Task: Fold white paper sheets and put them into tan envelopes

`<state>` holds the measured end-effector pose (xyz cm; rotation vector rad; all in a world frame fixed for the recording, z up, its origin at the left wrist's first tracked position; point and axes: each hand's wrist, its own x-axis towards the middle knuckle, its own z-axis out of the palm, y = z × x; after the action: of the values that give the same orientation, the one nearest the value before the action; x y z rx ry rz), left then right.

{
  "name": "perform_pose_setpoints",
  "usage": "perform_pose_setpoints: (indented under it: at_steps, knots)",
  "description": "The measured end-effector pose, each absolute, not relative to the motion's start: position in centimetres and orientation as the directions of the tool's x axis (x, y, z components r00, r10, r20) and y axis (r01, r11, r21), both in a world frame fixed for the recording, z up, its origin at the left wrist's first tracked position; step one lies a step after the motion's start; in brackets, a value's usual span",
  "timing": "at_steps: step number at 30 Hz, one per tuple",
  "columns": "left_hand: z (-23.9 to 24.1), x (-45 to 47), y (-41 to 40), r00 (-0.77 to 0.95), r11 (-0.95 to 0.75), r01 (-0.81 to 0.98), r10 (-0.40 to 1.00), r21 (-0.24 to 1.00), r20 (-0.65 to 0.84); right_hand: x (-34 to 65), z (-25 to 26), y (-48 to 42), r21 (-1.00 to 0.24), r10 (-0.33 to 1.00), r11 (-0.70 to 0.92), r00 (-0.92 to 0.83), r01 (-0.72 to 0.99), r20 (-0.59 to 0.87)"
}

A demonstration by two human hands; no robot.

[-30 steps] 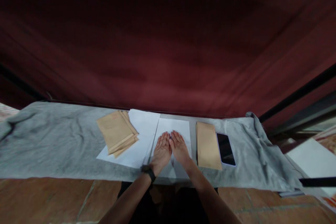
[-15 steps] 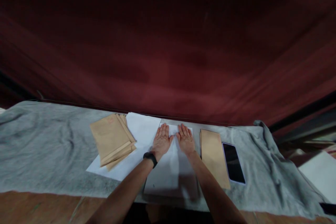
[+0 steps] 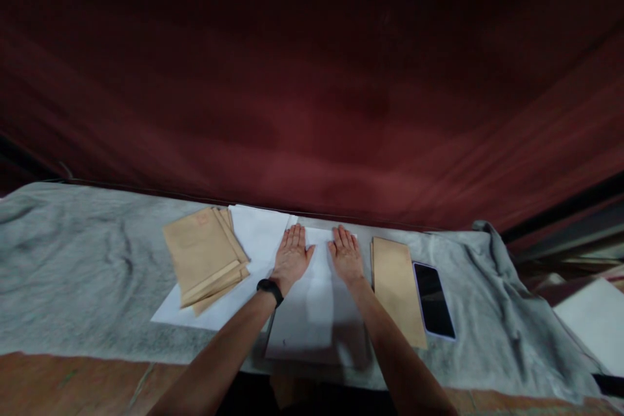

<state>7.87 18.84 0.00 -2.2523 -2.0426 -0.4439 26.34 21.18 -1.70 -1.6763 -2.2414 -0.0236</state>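
From the head camera, both hands lie flat on a white sheet (image 3: 316,318) that rests on a grey cloth (image 3: 88,273) spread over the work surface. The left hand (image 3: 291,255) is open, palm down, fingers straight and close together, pressing near the sheet's far left corner; a black wristband (image 3: 270,289) sits on that wrist. The right hand (image 3: 346,255) is likewise open and flat (fingers together, pointing away from the person), set near the far right corner. The two hands are apart, with a strip of bare paper between them. Neither hand grips anything.

Left of the sheet lies a second white paper (image 3: 258,234), partly tucked under it at the edge, as far as the dim light lets one tell. On that paper sits a fanned stack of brown envelopes (image 3: 202,260). Just right of the right hand lies a single brown envelope (image 3: 396,286), lengthwise, and just beside it a dark phone (image 3: 433,299), screen up. Behind the cloth hangs a deep red curtain (image 3: 312,110), which fills the upper part of the view.
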Motion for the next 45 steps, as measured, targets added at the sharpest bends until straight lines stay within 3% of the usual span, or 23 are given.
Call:
perform_pose_setpoints:
  at_steps: [9,16,23,45]
  knots:
    - [1.1,6.6,16.3,0.185,-0.188,0.982,0.969,0.003,0.166,26.2,-1.6,21.0,-0.201,0.935,0.286,-0.227,0.937,0.271]
    - [2.1,5.2,15.1,0.087,-0.1,0.99,0.987,0.095,0.134,26.1,-1.7,20.9,-0.204,0.93,0.281,-0.214,0.938,0.3]
    - [2.1,6.0,15.5,0.011,-0.024,0.995,0.991,0.099,0.132,26.2,-1.6,20.9,-0.208,0.929,0.288,-0.219,0.935,0.299]
    - [3.2,1.1,13.9,-0.167,0.17,0.985,0.984,-0.037,0.066,26.2,-1.1,20.5,-0.242,0.934,0.275,-0.199,0.93,0.297]
